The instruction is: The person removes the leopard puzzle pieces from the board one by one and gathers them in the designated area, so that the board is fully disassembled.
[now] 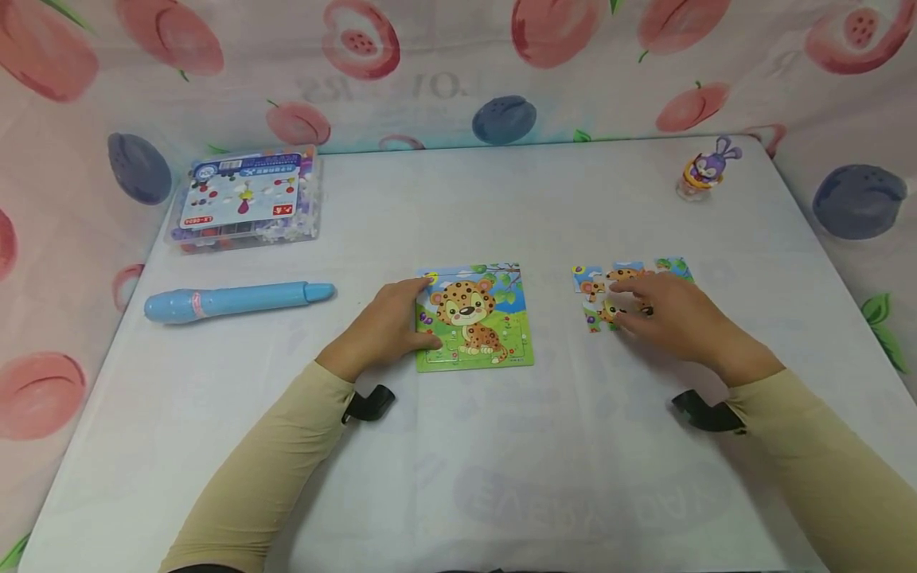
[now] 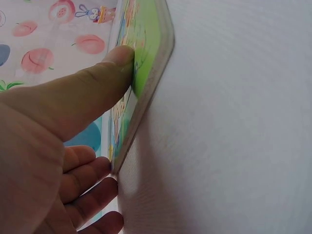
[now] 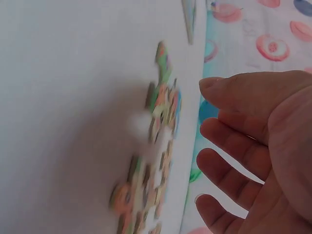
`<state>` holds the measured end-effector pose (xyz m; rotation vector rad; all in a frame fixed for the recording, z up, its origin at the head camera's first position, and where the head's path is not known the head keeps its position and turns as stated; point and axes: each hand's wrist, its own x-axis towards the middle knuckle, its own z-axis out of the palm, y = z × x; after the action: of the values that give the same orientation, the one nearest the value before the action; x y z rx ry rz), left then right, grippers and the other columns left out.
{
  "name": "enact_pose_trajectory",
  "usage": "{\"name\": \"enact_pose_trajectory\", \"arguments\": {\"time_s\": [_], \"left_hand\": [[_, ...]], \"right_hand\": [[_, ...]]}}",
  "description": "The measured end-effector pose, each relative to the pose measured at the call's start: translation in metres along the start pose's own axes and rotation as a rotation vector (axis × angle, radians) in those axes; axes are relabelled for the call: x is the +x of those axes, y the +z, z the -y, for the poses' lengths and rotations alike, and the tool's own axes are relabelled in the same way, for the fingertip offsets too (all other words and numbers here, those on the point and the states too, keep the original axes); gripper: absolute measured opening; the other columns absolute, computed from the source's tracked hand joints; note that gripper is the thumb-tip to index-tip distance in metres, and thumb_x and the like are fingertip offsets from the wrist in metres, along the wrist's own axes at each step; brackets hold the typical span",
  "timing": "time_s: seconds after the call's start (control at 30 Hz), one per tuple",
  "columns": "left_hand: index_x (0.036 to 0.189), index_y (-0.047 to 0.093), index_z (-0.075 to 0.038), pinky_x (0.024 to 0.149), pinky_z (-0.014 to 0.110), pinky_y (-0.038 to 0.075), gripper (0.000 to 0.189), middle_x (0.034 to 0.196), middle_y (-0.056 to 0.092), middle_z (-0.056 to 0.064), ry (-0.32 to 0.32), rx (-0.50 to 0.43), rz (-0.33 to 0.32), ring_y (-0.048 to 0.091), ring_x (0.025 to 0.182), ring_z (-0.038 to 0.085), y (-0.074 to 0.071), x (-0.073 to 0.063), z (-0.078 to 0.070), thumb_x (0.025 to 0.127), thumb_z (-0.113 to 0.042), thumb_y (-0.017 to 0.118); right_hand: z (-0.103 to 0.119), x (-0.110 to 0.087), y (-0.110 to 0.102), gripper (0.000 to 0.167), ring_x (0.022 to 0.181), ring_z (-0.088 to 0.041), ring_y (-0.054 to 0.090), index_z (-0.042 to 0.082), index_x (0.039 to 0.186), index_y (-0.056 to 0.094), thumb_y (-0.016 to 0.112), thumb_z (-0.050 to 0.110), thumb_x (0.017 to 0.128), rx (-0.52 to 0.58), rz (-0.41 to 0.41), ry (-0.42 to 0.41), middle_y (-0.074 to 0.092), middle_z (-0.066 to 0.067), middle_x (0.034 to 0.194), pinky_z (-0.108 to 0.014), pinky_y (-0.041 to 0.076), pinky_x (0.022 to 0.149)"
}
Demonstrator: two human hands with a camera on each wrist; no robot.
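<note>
A square puzzle board (image 1: 494,318) with a printed spotted leopard cub lies flat in the middle of the table. My left hand (image 1: 387,326) rests at its left side. In the left wrist view the thumb (image 2: 119,58) touches the board's face, while the other fingers lie loosely at its edge. To the right, several loose jigsaw pieces (image 1: 593,288) lie spread on the white cloth, partly hidden by my right hand (image 1: 677,322). That hand hovers over them with thumb and fingers apart; the right wrist view shows nothing between them beside the blurred pieces (image 3: 163,105).
A clear plastic box (image 1: 247,199) with a printed label and small colourful parts stands at the back left. Nearer lies a light-blue pen-shaped wand (image 1: 239,301). At the back right stands a small purple rabbit figure (image 1: 705,169). A fruit-patterned curtain (image 1: 430,87) borders the table.
</note>
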<state>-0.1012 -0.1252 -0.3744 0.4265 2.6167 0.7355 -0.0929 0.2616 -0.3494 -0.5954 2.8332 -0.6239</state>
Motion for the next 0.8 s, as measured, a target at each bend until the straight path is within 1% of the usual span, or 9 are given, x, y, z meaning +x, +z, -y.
{"name": "enact_pose_trajectory", "arguments": {"time_s": [0.13,0.23,0.37,0.47,0.5,0.63,0.73,0.8], "left_hand": [[0.155,0.029,0.003,0.118,0.047,0.025,0.097,0.156,0.035,0.021,-0.002,-0.001,0.000,0.029,0.144,0.039,0.000,0.000,0.000,0.082,-0.030,0.085],[0.155,0.029,0.003,0.118,0.047,0.025,0.097,0.156,0.035,0.021,-0.002,-0.003,0.002,0.029,0.144,0.039,0.000,0.000,0.000,0.083,-0.031,0.085],[0.155,0.030,0.002,0.118,0.047,0.025,0.096,0.155,0.035,0.021,0.000,-0.004,-0.001,0.029,0.144,0.039,0.001,0.000,0.001,0.083,-0.031,0.085],[0.154,0.030,0.003,0.118,0.047,0.025,0.096,0.155,0.036,0.021,0.005,-0.002,-0.006,0.030,0.143,0.039,0.001,0.000,0.000,0.083,-0.031,0.085],[0.154,0.030,0.003,0.118,0.047,0.025,0.096,0.155,0.036,0.021,0.006,-0.001,-0.008,0.030,0.143,0.039,0.001,0.000,0.000,0.083,-0.031,0.085],[0.153,0.032,0.004,0.118,0.047,0.026,0.095,0.154,0.038,0.022,0.012,0.010,-0.017,0.032,0.142,0.039,0.001,0.000,-0.001,0.082,-0.029,0.086],[0.152,0.033,0.005,0.118,0.047,0.026,0.094,0.152,0.039,0.023,0.018,0.018,-0.022,0.032,0.142,0.040,0.001,-0.001,-0.002,0.082,-0.028,0.086],[0.151,0.034,0.006,0.117,0.046,0.027,0.092,0.151,0.041,0.023,0.030,0.011,-0.021,0.033,0.141,0.039,0.004,-0.002,-0.003,0.082,-0.027,0.086]], "right_hand": [[0.012,0.006,0.002,0.036,0.108,-0.038,0.060,0.002,0.126,0.067,0.072,0.012,0.091,0.040,-0.008,-0.050,0.066,-0.020,0.123,-0.057,0.044,0.093],[0.022,0.012,0.007,0.039,0.115,-0.039,0.057,0.002,0.127,0.066,0.072,0.012,0.090,0.047,0.016,-0.072,0.067,-0.018,0.121,-0.059,0.039,0.101],[0.033,0.022,0.016,0.043,0.111,-0.036,0.058,0.000,0.130,0.064,0.073,0.015,0.090,0.040,0.064,-0.067,0.066,-0.017,0.121,-0.055,0.042,0.100],[0.040,0.028,0.026,0.043,0.113,-0.035,0.057,0.001,0.131,0.064,0.072,0.016,0.091,0.048,0.093,-0.073,0.065,-0.017,0.124,-0.053,0.044,0.099],[0.043,0.030,0.029,0.043,0.117,-0.035,0.056,0.001,0.131,0.064,0.071,0.016,0.091,0.051,0.098,-0.081,0.064,-0.017,0.126,-0.054,0.043,0.101],[0.053,0.035,0.042,0.042,0.122,-0.037,0.055,0.000,0.129,0.064,0.071,0.015,0.090,0.057,0.102,-0.150,0.065,-0.016,0.127,-0.053,0.041,0.104],[0.061,0.038,0.048,0.041,0.120,-0.036,0.056,0.000,0.127,0.066,0.071,0.015,0.089,0.051,0.102,-0.197,0.066,-0.014,0.125,-0.052,0.042,0.103],[0.066,0.039,0.051,0.041,0.119,-0.035,0.056,0.001,0.127,0.066,0.071,0.016,0.089,0.052,0.113,-0.205,0.066,-0.012,0.125,-0.050,0.043,0.101]]}}
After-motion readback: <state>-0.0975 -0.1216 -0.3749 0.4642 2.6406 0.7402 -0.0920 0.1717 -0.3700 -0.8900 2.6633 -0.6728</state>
